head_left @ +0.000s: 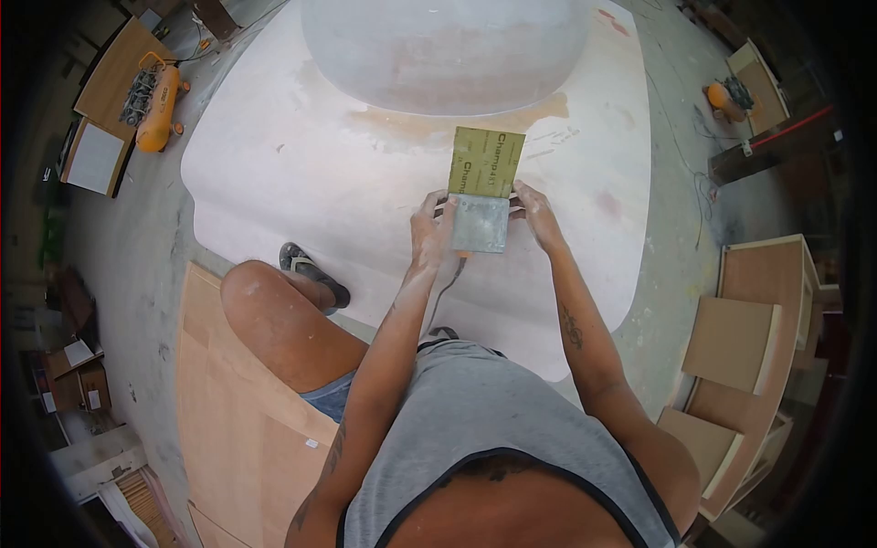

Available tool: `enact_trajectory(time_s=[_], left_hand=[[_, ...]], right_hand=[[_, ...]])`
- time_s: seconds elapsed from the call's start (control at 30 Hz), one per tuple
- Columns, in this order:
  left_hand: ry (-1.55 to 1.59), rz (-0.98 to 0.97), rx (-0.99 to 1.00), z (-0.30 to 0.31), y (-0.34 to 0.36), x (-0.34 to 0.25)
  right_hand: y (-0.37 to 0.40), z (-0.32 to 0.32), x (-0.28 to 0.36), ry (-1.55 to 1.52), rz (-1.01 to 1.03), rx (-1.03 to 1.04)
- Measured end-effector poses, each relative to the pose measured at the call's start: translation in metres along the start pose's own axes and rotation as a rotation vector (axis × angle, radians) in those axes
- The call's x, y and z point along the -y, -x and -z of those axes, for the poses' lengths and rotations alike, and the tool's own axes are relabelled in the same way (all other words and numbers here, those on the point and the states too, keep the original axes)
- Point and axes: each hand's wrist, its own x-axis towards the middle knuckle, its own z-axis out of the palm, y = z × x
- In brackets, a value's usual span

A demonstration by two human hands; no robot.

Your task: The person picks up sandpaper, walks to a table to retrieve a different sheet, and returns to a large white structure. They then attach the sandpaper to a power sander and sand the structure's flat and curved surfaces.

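Observation:
A sheet of sandpaper [486, 163], its olive-yellow printed back facing me, stands out from the far edge of a square grey sander pad [480, 225]. The sander appears turned pad-up, with a bit of orange body and a dark cord [445, 294] at its near end. My left hand [429, 226] is closed around the sander's left side, thumb at the pad's edge. On the other side, my right hand [539, 216] pinches the sheet's lower right corner, its other fingers against the sander's side. The sander's underside and some fingertips are hidden.
Beneath the sander spreads a large whitish, dusty panel [265, 173] with a smooth grey raised form [448, 55] at its far end. Orange air compressors stand left [157, 108] and right [731, 98]. Wooden cabinets [744, 342] line the right; a plywood sheet [237, 393] lies left.

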Motion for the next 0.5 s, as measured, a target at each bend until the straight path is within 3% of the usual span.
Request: enact_trajectory(time_s=[0.07, 0.27, 0.5], left_hand=[[0.008, -0.025, -0.003, 0.0, 0.0, 0.001], [-0.036, -0.035, -0.018, -0.001, 0.001, 0.001], [-0.047, -0.054, -0.025, -0.001, -0.001, 0.004]], right_hand=[[-0.001, -0.002, 0.0, 0.16, 0.062, 0.012], [-0.011, 0.004, -0.015, 0.222, 0.131, -0.008], [0.0, 0.002, 0.001, 0.136, 0.067, 0.029]])
